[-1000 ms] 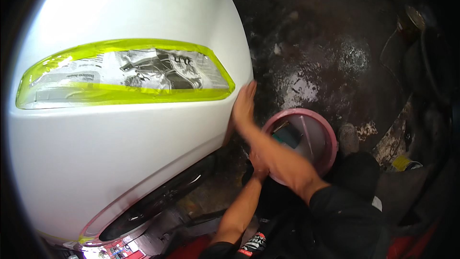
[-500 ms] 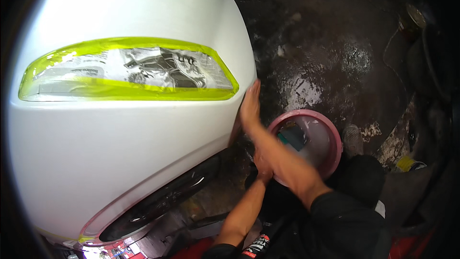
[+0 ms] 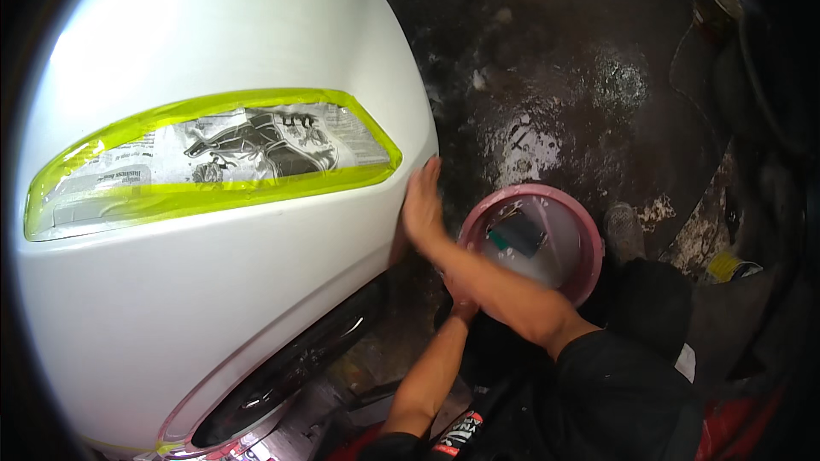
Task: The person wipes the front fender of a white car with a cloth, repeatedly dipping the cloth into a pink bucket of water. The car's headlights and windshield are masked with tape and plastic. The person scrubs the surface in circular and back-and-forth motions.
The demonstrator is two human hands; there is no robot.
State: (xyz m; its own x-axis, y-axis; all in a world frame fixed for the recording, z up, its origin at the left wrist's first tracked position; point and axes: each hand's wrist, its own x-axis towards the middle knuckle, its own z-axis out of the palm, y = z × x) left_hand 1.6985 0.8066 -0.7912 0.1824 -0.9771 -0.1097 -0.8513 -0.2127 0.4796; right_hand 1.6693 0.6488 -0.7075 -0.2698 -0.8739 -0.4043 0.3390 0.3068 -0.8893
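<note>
Stretches fingers (image 3: 430, 177) of the right hand (image 3: 424, 213) nearly straight and close together, perhaps with a slight gap at the tips. Lays them along the right-hand edge of the white bumper panel (image 3: 239, 290), near the outer corner of the papered headlight (image 3: 265, 149). Pinches nothing visible; cannot tell about anything under the palm. Keeps the left hand (image 3: 462, 300) beside the pink bucket (image 3: 531, 189), partly hidden by the right forearm (image 3: 504, 290), so cannot tell the set of those fingers.

Spans the left half of view and, apparently fixed to the vehicle, looks too bulky to lift. Probably stiff like a shell, maybe slightly springy at the lower lip. Likely slippery when wet (judging by the shine on the floor (image 3: 530, 149)) and easily scratched. Best met with a flat palm on the rounded corner, clear of the yellow-green tape (image 3: 171, 206).

Compared with half a second ago, shows the panel tilted, with the left end of the headlight lower, probably from a turn of the head. Shows the right hand and the bucket farther left too, with contact at nearly the same edge.
</note>
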